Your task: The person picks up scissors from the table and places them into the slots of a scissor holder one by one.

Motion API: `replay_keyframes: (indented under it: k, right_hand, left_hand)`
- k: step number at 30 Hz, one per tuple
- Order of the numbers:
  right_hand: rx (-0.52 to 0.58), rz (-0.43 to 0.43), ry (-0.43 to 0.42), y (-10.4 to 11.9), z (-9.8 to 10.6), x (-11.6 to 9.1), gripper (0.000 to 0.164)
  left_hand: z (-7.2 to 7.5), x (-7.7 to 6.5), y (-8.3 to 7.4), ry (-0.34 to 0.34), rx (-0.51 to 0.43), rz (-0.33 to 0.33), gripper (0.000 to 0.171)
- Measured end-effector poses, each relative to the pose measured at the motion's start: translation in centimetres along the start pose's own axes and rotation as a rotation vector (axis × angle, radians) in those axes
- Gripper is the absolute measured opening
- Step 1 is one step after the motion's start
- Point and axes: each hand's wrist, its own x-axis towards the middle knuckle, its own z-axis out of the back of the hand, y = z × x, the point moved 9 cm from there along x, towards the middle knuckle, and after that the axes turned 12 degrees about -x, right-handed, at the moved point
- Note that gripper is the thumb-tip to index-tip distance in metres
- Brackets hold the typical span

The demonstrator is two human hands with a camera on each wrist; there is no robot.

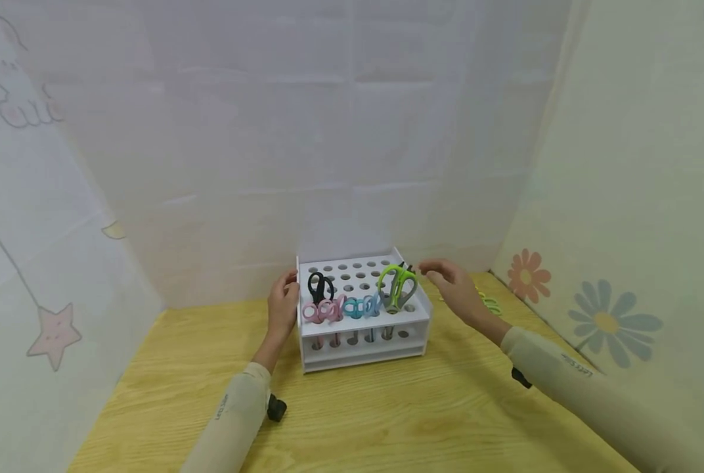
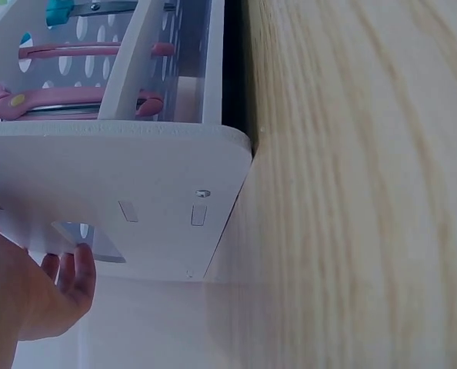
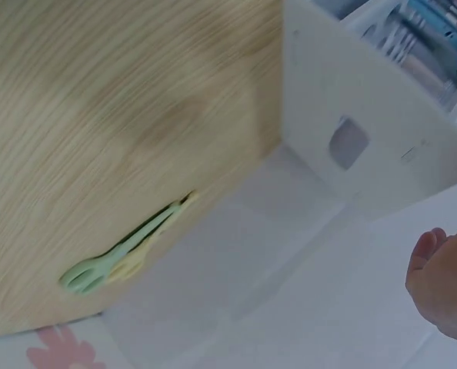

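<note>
A white tiered rack with round holes [image 1: 364,360] stands on the table. In its front row are scissors with pink handles [image 1: 331,310], teal handles [image 1: 353,307], light blue handles [image 1: 372,305] and green-and-grey handles [image 1: 395,295]. A black-handled pair [image 1: 320,287] stands behind the pink ones. My left hand [image 1: 283,305] is at the rack's left side; in the left wrist view its loosely bent fingertips [image 2: 84,265] lie right at the side panel's cutout. Beside the upper right edge my right hand [image 1: 455,289] hovers with relaxed fingers, holding nothing.
To the rack's right, green-handled scissors [image 3: 90,273] and a yellow-handled pair [image 3: 128,265] lie on the table near the back wall. The wooden table [image 1: 352,414] is bounded by pale walls behind and at both sides. A matching cutout [image 3: 348,143] shows in the rack's right panel.
</note>
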Motion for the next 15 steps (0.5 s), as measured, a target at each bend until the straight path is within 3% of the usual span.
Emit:
replay_keyframes:
  k: [6,15]
  right_hand:
    - [-0.097,-0.041,-0.059,-3.4,2.1,0.6,0.037]
    - [-0.22,-0.084,-0.085,-10.3,3.3,0.2,0.041]
  left_hand:
    - [0.0,0.3,-0.5,0.007,0.023,-0.025,0.042]
    - [-0.2,0.4,-0.3,0.009,0.012,-0.032,0.041]
